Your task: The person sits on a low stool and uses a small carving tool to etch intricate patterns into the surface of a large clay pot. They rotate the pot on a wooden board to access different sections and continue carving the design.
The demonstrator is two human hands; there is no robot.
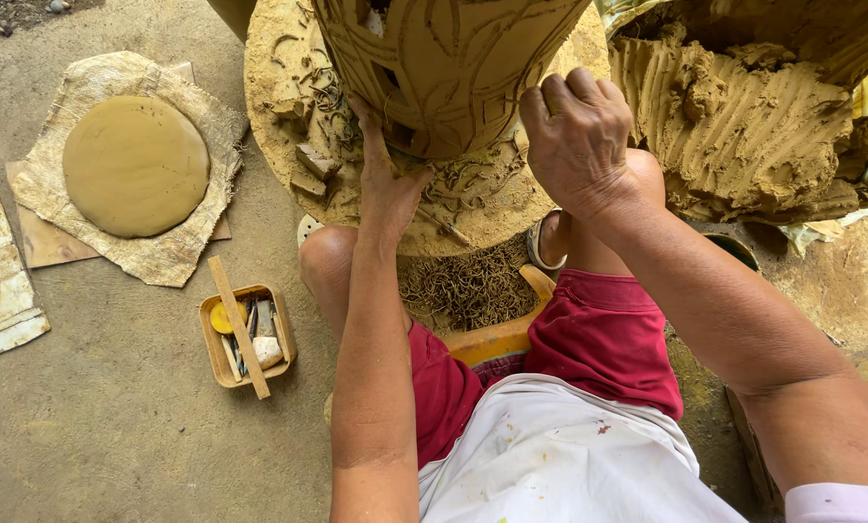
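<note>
Head view, looking down at a seated person in red shorts and a white apron carving a large clay pot.

At far left, on the concrete floor, a flat round clay disc lies on a sheet of coarse cloth; part of a second disc is cut off by the left edge. Just right of it and lower, a small wooden tray holds hand tools, with a wooden stick laid across it; the tools themselves are too small to tell apart.

At centre, the clay pot stands on a round work stand between the person's knees. The left hand lies flat and open against the pot's lower wall, steadying it. Carved lines and cut-out openings already cover the visible wall, and clay shavings litter the stand and pile up beneath it, so the carving looks well advanced. How much remains is hard to judge, since the pot's upper part is cut off by the top edge and its far side is hidden.

To the right, the right hand is curled closed against the pot's lower edge; its fingers face away, so whether it grips a tool cannot be told.

At far right, a big mound of raw clay sits on plastic sheeting.
</note>
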